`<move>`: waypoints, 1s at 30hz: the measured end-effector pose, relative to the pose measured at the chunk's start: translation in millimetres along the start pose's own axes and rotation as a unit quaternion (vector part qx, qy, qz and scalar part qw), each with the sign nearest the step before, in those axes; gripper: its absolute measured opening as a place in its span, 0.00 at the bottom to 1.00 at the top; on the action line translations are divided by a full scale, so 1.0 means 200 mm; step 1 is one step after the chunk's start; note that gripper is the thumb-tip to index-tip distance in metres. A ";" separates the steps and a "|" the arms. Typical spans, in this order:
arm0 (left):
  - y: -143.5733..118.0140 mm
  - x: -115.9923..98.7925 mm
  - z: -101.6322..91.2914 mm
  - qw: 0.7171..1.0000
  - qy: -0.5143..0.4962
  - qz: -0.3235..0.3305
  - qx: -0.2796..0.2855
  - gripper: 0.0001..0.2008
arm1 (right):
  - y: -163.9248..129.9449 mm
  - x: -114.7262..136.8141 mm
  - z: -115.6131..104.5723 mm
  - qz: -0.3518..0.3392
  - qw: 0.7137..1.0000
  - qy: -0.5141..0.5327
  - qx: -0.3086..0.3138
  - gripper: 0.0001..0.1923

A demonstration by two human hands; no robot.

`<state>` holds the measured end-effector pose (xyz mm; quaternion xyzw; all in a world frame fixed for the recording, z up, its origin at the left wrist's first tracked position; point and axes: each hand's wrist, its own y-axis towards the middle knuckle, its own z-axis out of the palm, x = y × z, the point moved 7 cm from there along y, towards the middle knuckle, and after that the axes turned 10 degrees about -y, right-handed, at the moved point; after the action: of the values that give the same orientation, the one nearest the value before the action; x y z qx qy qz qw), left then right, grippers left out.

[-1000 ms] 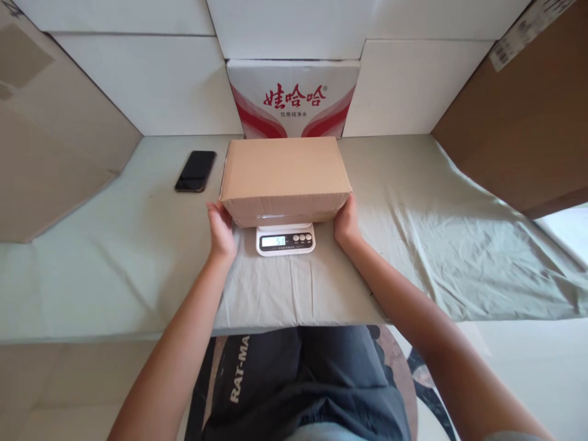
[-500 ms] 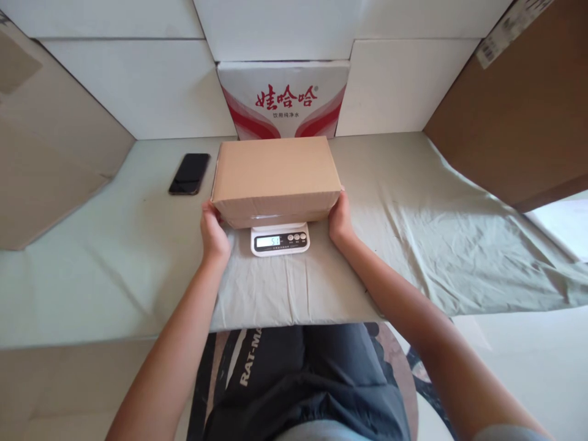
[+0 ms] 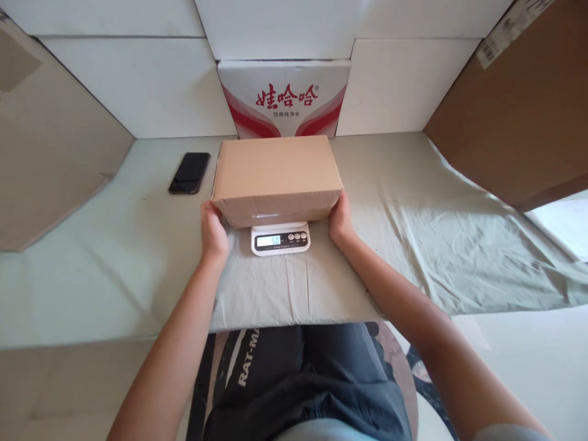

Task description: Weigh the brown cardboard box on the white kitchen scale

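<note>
A closed brown cardboard box (image 3: 278,168) sits over a white digital kitchen scale (image 3: 281,247), whose platform it hides. The scale's display is lit and seems to read 50. My left hand (image 3: 214,231) holds the box by its lower left front corner, the fingers mostly hidden beside and behind it. At the lower right corner, my right hand (image 3: 340,217) grips the opposite side, its fingers also largely out of sight.
A black smartphone (image 3: 190,173) lies left of the box on the pale green cloth (image 3: 390,202). Behind stands a white carton with red lettering (image 3: 285,98). Large cardboard boxes flank the table at left (image 3: 55,147) and right (image 3: 519,116).
The number on the scale's display goes from about 51 to about 50. Both hands stay at the box's sides, and the box barely shifts.
</note>
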<state>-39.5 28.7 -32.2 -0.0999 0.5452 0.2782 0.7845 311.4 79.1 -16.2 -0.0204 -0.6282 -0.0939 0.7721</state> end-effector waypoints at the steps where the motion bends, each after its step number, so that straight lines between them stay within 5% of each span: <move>1: 0.00 0.00 0.01 1.000 0.005 0.008 -0.014 0.36 | 0.00 0.00 0.00 0.001 1.000 0.000 -0.001 0.38; 6: -0.04 -0.03 0.05 1.000 0.001 0.012 -0.021 0.41 | -0.02 0.04 0.02 -0.024 0.999 -0.006 0.023 0.41; 17: -0.13 -0.12 0.18 0.994 -0.022 0.006 0.109 0.54 | -0.10 0.19 0.07 -0.049 0.998 -0.024 0.038 0.48; 25: -0.19 -0.19 0.25 0.989 -0.066 -0.034 0.128 0.53 | -0.13 0.27 0.11 -0.037 0.999 -0.032 0.023 0.45; 30: -0.09 -0.30 0.35 0.983 -0.090 -0.030 0.157 0.52 | 0.01 0.38 0.15 -0.082 0.996 -0.033 0.030 0.42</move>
<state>11.0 27.4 46.5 0.0335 0.5056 0.1731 0.8446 296.9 76.0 64.8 0.0515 -0.6555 -0.1373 0.7408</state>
